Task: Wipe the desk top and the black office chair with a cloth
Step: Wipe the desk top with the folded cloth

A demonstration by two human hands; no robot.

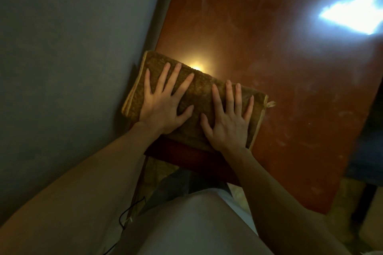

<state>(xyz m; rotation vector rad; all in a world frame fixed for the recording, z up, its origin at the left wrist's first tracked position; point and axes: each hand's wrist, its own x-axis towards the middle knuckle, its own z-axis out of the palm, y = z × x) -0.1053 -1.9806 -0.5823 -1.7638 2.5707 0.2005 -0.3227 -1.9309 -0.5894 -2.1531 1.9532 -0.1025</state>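
Observation:
A folded yellow-brown cloth lies flat on the reddish-brown desk top, near the desk's front left corner and against the wall. My left hand presses on the cloth's left half with fingers spread and straight. My right hand presses on its right half, fingers likewise spread. Both palms lie flat on the cloth. Dusty smears show over the desk surface to the right. A dark shape at the far right edge may be the black chair; it is too dim to tell.
A grey wall runs along the desk's left side. Bright reflections of light sit on the desk at the upper right and just beyond the cloth. A thin black cable hangs below the desk's front edge.

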